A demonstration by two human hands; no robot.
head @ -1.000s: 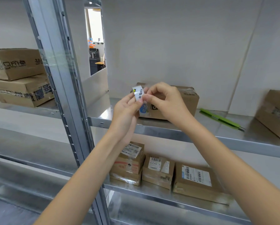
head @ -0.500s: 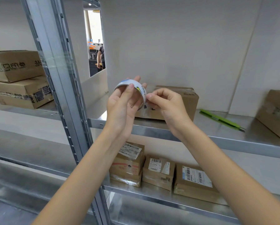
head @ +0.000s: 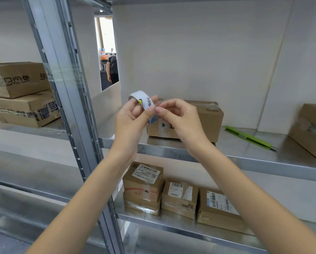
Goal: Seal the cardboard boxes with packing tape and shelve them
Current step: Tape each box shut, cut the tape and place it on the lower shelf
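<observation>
My left hand [head: 130, 119] holds a roll of packing tape [head: 143, 101] in front of the middle shelf, fingers through its core and thumb on its rim. My right hand [head: 179, 119] pinches at the roll's edge with thumb and forefinger, its other fingers curled. Behind both hands a brown cardboard box [head: 206, 119] sits on the metal shelf [head: 245, 162], with tape across its top; its left front is hidden by my hands.
A green pen-like cutter [head: 248, 137] lies on the shelf to the right, beside another box [head: 313, 131]. Three labelled boxes [head: 179, 197] stand on the shelf below. Two stacked boxes [head: 19, 94] fill the left bay past the steel upright [head: 71, 107]. A person [head: 112, 69] stands far off.
The roll has turned in my left hand from edge-on to showing its curved outer face. My right fingers have stayed picking at its edge, and both hands sit slightly lower.
</observation>
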